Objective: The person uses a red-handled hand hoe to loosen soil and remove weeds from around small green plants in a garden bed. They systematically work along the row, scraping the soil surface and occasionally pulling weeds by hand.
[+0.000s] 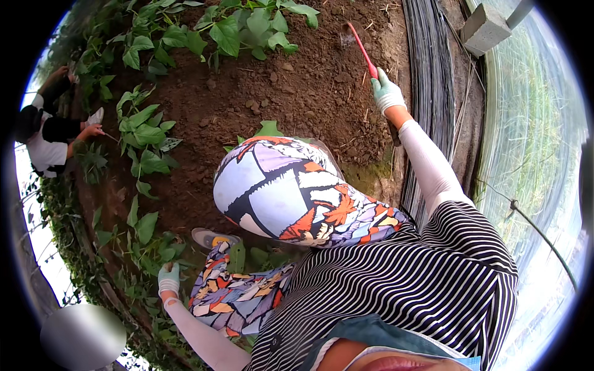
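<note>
My right hand (388,94), in a pale green and white glove, reaches forward on the right. It grips the red handle of a small hand hoe (361,47). The metal blade at the far end rests at the brown soil (306,83) and looks blurred. My left hand (169,279), gloved alike, is low on the left beside leafy green plants (147,227). Its fingers are curled, and whether they hold a stem cannot be seen. Between my hands are my bent legs in patterned trousers (278,195), with one shoe (216,239) showing.
More broad-leaved plants (227,35) grow at the top and left. Black sheeting or tubing (429,83) runs along the right, beside a clear plastic wall (524,116). A concrete block (485,30) stands at the top right. Another person (48,132) crouches at the far left, among the plants.
</note>
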The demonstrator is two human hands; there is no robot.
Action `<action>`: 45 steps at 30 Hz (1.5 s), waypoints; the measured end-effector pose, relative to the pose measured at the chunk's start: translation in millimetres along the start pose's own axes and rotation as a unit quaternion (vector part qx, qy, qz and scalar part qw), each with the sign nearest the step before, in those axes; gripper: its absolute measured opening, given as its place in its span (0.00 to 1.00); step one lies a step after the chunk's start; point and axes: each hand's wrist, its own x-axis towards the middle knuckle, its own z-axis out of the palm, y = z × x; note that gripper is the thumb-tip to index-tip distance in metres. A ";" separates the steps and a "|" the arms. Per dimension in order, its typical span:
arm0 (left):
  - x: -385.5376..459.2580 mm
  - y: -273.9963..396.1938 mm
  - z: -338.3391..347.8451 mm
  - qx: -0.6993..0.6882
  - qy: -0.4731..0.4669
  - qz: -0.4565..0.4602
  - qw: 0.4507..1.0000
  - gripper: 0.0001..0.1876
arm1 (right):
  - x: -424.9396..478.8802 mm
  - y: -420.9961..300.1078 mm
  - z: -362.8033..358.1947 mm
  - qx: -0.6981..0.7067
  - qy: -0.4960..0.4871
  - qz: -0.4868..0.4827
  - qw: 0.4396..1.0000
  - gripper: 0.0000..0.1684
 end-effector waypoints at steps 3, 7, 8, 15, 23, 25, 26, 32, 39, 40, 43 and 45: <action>6.2 -7.8 1.0 -0.042 0.016 -0.013 0.999 0.19 | 7.1 -18.8 18.0 0.014 0.034 0.023 0.999 0.25; 8.7 -10.8 0.9 -0.055 0.002 -0.005 0.998 0.19 | -52.9 -16.8 58.2 -0.048 -0.107 0.000 0.993 0.30; 8.2 -9.7 0.4 -0.059 -0.006 -0.014 0.998 0.19 | -63.5 -12.9 58.6 -0.058 -0.171 0.007 0.984 0.31; 7.8 -2.2 0.3 -0.015 -0.008 -0.014 1.000 0.21 | -77.8 -21.4 27.4 0.078 -0.100 -0.034 0.991 0.28; 10.5 -2.2 -0.5 -0.064 -0.008 -0.060 0.996 0.22 | -0.8 -123.4 118.6 0.060 -0.129 -0.042 0.989 0.23; 7.1 4.3 -2.9 -0.021 0.005 -0.024 0.999 0.22 | 13.2 -136.2 131.2 0.099 -0.080 -0.022 0.992 0.25; 4.8 7.0 -3.8 -0.014 0.011 -0.022 1.000 0.21 | 13.0 -135.1 132.9 0.105 -0.059 -0.023 0.992 0.26; 11.6 -4.0 -3.8 -0.019 0.011 -0.005 1.000 0.20 | -93.1 -25.4 80.9 0.033 -0.146 -0.083 0.985 0.31; 46.1 -60.0 2.6 -0.033 -0.016 0.030 0.999 0.20 | -256.3 104.1 -35.8 -0.059 -0.275 -0.024 0.959 0.33; 48.2 -63.5 2.9 -0.024 -0.014 -0.008 1.000 0.20 | -262.9 109.1 -42.4 -0.066 -0.303 0.013 0.951 0.33; 49.9 -64.8 3.0 -0.046 -0.030 -0.004 0.998 0.21 | -250.3 101.3 -37.2 -0.053 -0.268 0.011 0.962 0.31; 49.6 -60.7 3.3 -0.018 -0.022 0.034 0.999 0.21 | -219.8 82.7 -22.3 -0.009 -0.214 0.013 0.977 0.30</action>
